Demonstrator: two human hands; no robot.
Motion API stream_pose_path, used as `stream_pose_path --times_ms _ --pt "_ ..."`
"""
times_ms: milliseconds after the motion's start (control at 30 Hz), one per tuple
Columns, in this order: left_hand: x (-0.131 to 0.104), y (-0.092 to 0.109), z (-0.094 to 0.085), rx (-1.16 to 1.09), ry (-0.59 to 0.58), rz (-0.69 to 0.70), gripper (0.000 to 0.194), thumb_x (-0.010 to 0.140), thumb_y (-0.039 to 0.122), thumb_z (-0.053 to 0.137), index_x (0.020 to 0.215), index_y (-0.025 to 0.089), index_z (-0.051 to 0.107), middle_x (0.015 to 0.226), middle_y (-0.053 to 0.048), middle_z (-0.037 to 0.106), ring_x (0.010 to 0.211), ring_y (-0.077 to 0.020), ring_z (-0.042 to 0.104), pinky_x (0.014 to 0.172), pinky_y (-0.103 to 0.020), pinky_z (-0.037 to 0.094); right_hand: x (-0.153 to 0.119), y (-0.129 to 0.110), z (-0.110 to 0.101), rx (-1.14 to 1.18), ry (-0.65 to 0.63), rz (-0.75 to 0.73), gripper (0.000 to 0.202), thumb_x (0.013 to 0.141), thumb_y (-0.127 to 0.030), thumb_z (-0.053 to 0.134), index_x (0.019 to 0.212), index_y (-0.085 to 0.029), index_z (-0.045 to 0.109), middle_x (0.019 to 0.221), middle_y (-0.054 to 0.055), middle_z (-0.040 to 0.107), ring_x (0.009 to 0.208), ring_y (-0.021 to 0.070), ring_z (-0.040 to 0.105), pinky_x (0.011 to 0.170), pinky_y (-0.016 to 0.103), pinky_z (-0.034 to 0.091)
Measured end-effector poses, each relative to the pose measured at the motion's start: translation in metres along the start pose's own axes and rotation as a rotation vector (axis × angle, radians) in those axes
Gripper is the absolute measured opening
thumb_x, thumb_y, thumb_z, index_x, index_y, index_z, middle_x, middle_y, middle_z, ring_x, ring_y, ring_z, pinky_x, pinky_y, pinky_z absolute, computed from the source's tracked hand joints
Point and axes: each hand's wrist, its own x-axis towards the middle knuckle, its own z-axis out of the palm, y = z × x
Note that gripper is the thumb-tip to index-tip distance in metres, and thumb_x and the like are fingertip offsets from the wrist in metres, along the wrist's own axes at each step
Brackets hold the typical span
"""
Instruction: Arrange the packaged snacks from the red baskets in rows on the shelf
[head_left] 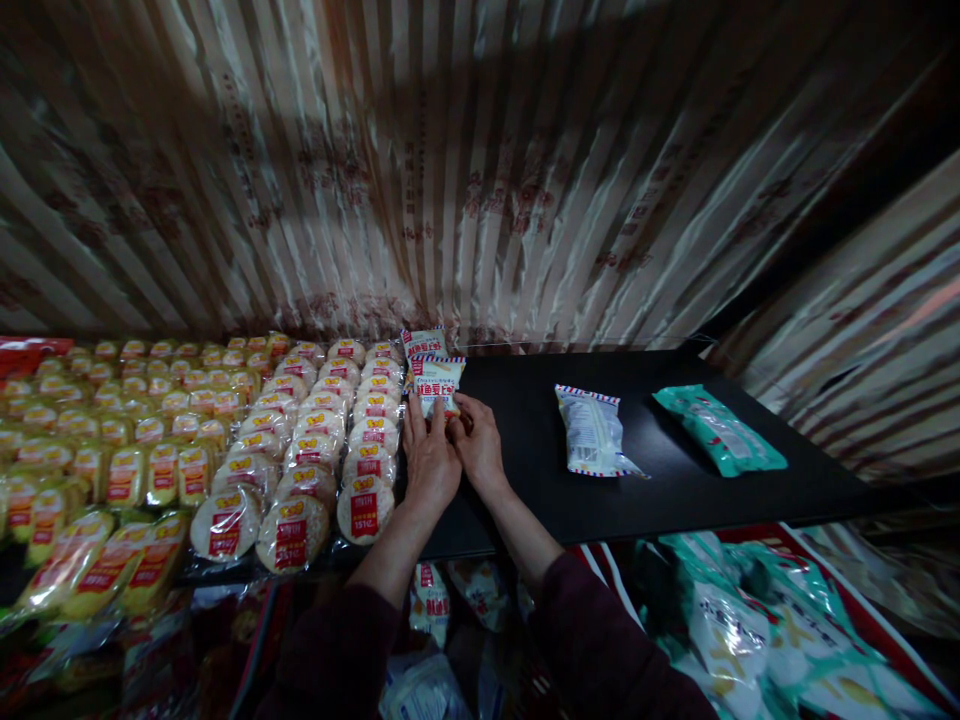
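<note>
A white snack bag with red lettering and a striped top edge (435,378) leans on the black shelf, right of the rows of round packs. My left hand (433,460) is at its lower left part, fingers laid along its edge and front. At its lower right corner, my right hand (480,445) has its fingers bent around the edge. The two hands touch or nearly touch at the thumbs. Just behind this bag stands a similar snack bag (424,342), partly covered by it.
Wrapped round crackers (371,435) and yellow packaged cakes (120,475) fill the shelf's left side. On the black shelf (517,500) to the right lie a white bag (592,430) and a teal bag (720,430). Teal snack bags (727,640) sit below. A pleated curtain (480,180) hangs behind.
</note>
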Motion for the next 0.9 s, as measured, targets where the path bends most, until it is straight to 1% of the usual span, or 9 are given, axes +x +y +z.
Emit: stream_pose_path --times_ms 133,233,433,633,800,900 --pt "-0.0005 -0.0001 0.0022 0.008 0.006 -0.013 0.052 0.087 0.018 0.042 0.139 0.016 0.042 0.154 -0.013 0.023 0.143 -0.03 0.015 0.114 -0.047 0.02 0.0021 0.0035 0.0021 0.01 -0.004 -0.043 0.037 0.077 -0.015 0.049 0.11 -0.019 0.064 0.118 0.011 0.06 0.109 0.0212 0.058 0.1 0.039 0.045" --pt "0.0002 0.0002 0.0021 0.009 0.006 -0.027 0.051 0.087 0.017 0.042 0.138 0.015 0.042 0.155 -0.014 0.021 0.143 -0.0294 0.016 0.115 -0.046 0.02 0.004 0.0058 0.0037 0.013 -0.017 -0.053 0.037 0.077 -0.014 0.048 0.11 -0.019 0.065 0.121 0.01 0.061 0.113 0.0215 0.056 0.103 0.04 0.043" --pt "0.001 0.0014 -0.0007 0.033 -0.012 -0.04 0.05 0.088 0.018 0.041 0.137 0.012 0.043 0.154 -0.017 0.021 0.142 -0.0311 0.02 0.114 -0.046 0.023 0.0048 0.0068 0.0038 0.018 -0.071 -0.011 0.039 0.078 -0.015 0.048 0.113 -0.021 0.064 0.118 0.008 0.064 0.107 0.0213 0.06 0.1 0.041 0.046" --pt "0.0002 -0.0012 0.0013 0.034 0.02 -0.005 0.051 0.085 0.014 0.043 0.137 0.014 0.043 0.153 -0.015 0.026 0.142 -0.0298 0.02 0.114 -0.046 0.023 0.0039 0.0031 0.0031 0.005 -0.052 -0.003 0.038 0.078 -0.015 0.049 0.112 -0.019 0.064 0.119 0.01 0.064 0.108 0.0221 0.06 0.1 0.042 0.045" --pt "-0.0004 -0.0019 0.0021 0.039 0.019 0.008 0.054 0.083 0.01 0.044 0.137 0.009 0.043 0.153 -0.02 0.023 0.142 -0.0307 0.019 0.114 -0.047 0.022 0.0049 0.0032 0.0028 0.008 -0.06 -0.012 0.039 0.078 -0.014 0.049 0.113 -0.02 0.064 0.119 0.009 0.064 0.108 0.0214 0.06 0.1 0.042 0.045" --pt "0.0003 -0.0018 0.0017 0.014 0.017 0.002 0.052 0.084 0.01 0.043 0.136 0.01 0.044 0.153 -0.019 0.023 0.142 -0.0302 0.019 0.115 -0.047 0.022 0.0061 0.0044 0.0045 0.025 -0.071 -0.005 0.039 0.078 -0.014 0.049 0.113 -0.021 0.064 0.12 0.008 0.064 0.108 0.0206 0.06 0.101 0.042 0.045"
